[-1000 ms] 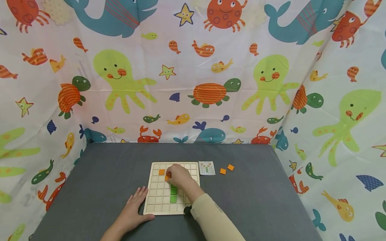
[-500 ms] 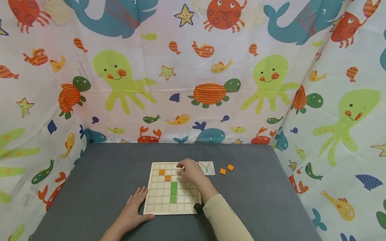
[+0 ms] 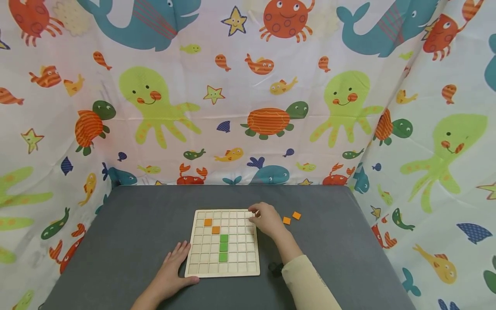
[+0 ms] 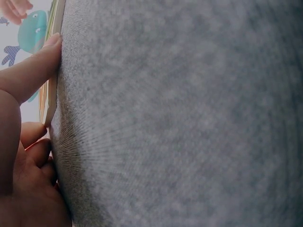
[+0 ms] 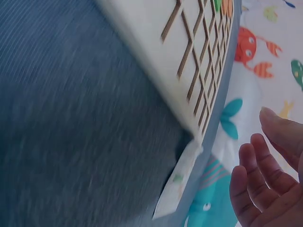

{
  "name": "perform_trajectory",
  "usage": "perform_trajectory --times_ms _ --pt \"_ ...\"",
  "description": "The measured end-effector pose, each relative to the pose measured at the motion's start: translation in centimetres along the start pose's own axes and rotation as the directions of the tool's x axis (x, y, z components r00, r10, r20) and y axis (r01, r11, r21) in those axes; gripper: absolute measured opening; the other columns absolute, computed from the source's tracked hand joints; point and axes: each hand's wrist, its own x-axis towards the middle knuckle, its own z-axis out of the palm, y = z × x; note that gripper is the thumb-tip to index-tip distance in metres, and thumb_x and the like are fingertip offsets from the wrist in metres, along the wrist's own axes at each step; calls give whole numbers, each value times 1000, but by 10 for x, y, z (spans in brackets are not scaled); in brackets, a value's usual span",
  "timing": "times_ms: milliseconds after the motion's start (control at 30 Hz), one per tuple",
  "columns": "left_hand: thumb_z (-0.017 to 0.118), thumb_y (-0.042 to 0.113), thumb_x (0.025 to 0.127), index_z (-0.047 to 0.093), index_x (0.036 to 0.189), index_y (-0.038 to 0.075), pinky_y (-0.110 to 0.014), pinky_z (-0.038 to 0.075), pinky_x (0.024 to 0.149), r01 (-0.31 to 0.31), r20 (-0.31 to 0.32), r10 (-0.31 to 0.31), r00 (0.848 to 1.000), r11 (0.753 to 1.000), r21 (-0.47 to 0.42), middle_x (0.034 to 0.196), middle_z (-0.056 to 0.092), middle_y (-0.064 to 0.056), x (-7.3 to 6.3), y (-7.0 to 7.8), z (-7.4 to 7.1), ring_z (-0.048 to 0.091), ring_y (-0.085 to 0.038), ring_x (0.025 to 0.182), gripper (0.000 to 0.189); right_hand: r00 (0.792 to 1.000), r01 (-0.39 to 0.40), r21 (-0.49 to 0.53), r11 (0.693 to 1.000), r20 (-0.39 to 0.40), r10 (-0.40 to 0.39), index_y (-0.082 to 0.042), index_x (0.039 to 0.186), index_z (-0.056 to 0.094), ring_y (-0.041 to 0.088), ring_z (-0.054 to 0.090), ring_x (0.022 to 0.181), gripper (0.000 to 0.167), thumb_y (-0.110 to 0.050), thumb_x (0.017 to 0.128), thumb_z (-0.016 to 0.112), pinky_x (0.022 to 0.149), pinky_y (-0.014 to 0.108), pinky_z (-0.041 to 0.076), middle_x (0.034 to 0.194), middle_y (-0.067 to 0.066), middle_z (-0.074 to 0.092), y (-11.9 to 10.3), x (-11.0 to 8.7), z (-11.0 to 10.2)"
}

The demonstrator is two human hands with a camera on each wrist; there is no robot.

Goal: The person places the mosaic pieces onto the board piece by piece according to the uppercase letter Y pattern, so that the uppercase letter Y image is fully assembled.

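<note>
A square wooden grid board (image 3: pixel 244 247) lies on the grey table. Two orange tiles (image 3: pixel 212 226) touch diagonally on it, and a column of three green tiles (image 3: pixel 223 247) runs below them. My left hand (image 3: pixel 170 272) rests at the board's lower left corner, thumb along the front edge and fingers at the left side. Off the board's upper right corner, my right hand (image 3: pixel 269 220) hovers with fingers loosely bent and nothing in them. It hides the small pattern card (image 5: pixel 177 182) in the head view; the right wrist view shows this card beside the board.
Two loose orange tiles (image 3: pixel 291 218) lie on the table (image 3: pixel 329 241) just right of my right hand. A dark wrist camera (image 3: pixel 275 269) sits at my right wrist. Cloth with sea animals (image 3: pixel 232 129) hangs behind and along both sides.
My right hand has let go of an orange tile on the board and moved right, past the board's edge and over the card. My left hand stays in place.
</note>
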Motion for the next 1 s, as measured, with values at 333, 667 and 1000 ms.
perform_trajectory --times_ms 333,667,1000 --pt "85 60 67 29 160 8 -63 8 121 13 9 -13 1000 1000 -2 167 21 -16 -1 -4 2 11 -38 156 120 993 -45 14 999 -109 47 -9 120 73 26 66 97 30 -13 91 76 75 38 57 111 6 70 29 -16 -20" --pt "86 58 67 30 159 8 -63 9 121 12 6 -12 1000 1000 4 167 22 -16 0 -2 1 11 -38 156 119 970 -146 -2 989 -198 142 -10 120 72 23 67 94 34 -11 87 79 73 38 58 114 7 71 65 -26 -40" --pt "87 57 67 31 159 7 -64 9 121 4 -2 -4 1000 1000 -1 166 23 -18 -2 2 -2 12 -40 156 119 942 -233 -23 972 -254 220 -5 123 70 34 64 108 39 -8 85 80 94 52 54 120 17 67 106 -27 -54"
